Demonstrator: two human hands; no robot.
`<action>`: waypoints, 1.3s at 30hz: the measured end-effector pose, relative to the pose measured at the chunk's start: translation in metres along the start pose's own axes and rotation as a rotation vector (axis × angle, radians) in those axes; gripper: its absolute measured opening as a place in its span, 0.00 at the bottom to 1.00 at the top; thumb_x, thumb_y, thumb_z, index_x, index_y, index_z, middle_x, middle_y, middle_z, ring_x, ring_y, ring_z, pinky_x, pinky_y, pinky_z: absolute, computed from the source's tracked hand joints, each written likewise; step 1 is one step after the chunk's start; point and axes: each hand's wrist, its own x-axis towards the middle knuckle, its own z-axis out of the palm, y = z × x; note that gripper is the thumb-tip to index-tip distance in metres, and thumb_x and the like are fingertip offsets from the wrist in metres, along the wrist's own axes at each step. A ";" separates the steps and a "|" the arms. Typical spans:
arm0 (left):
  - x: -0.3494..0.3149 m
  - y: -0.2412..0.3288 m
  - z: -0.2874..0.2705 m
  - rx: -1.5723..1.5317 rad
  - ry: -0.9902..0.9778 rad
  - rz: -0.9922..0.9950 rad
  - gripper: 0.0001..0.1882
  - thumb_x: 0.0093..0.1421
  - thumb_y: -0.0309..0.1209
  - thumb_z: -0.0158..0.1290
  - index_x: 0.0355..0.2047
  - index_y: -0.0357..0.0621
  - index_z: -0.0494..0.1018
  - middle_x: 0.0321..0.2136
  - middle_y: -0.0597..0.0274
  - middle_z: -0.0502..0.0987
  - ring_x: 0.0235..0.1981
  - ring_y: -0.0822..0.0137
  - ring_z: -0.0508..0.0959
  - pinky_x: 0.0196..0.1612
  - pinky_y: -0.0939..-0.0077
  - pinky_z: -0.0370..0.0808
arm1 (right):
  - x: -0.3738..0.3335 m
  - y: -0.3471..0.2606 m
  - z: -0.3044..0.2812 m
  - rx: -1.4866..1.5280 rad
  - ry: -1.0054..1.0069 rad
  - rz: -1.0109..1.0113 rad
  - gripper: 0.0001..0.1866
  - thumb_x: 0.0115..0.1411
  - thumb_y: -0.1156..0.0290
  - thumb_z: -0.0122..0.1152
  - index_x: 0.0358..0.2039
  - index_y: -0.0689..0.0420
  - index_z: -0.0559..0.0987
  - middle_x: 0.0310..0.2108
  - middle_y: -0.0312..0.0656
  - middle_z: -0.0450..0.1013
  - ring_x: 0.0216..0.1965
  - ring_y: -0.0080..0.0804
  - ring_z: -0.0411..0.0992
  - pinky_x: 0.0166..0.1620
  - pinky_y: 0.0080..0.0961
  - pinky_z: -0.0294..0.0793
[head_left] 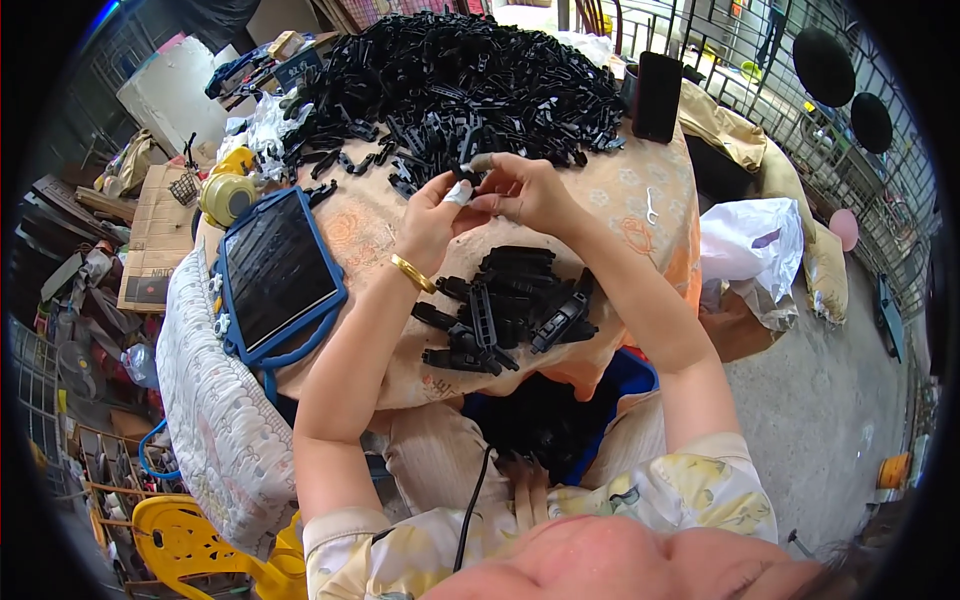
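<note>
Above the middle of the table, my left hand and my right hand meet with their fingertips closed on a narrow black plastic piece. Its lower end is hidden among the fingers. White tape wraps my left thumb, and a gold bangle circles that wrist. Just beyond the hands spreads a big heap of black plastic pieces, with a few strays along its near edge. Nearer to me, between my forearms, lies a smaller pile of long black slotted pieces.
A tablet in a blue case leans at the table's left, beside a yellow round device. A black phone stands upright at the far right, and a small white hook lies nearby. Between my legs sits a blue bin holding dark things.
</note>
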 end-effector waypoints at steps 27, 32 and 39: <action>0.001 0.000 -0.015 0.190 -0.111 -0.071 0.16 0.57 0.29 0.52 0.44 0.33 0.68 0.34 0.56 0.76 0.34 0.67 0.78 0.41 0.77 0.77 | -0.006 -0.013 -0.001 -0.411 0.030 -0.233 0.19 0.40 0.78 0.65 0.36 0.58 0.74 0.28 0.40 0.72 0.32 0.39 0.71 0.35 0.30 0.72; 0.002 0.002 -0.012 0.282 -0.097 0.021 0.16 0.55 0.26 0.54 0.44 0.34 0.70 0.34 0.60 0.76 0.33 0.72 0.77 0.40 0.80 0.76 | -0.004 -0.011 -0.003 -0.423 0.046 -0.289 0.19 0.41 0.78 0.64 0.37 0.59 0.73 0.30 0.40 0.73 0.37 0.38 0.71 0.37 0.29 0.72; 0.003 0.001 -0.021 0.622 -0.092 0.256 0.20 0.49 0.22 0.58 0.44 0.34 0.71 0.29 0.68 0.76 0.26 0.81 0.71 0.31 0.87 0.71 | -0.005 -0.004 -0.011 0.034 -0.165 0.119 0.14 0.49 0.75 0.63 0.37 0.65 0.75 0.26 0.44 0.75 0.30 0.25 0.74 0.36 0.20 0.72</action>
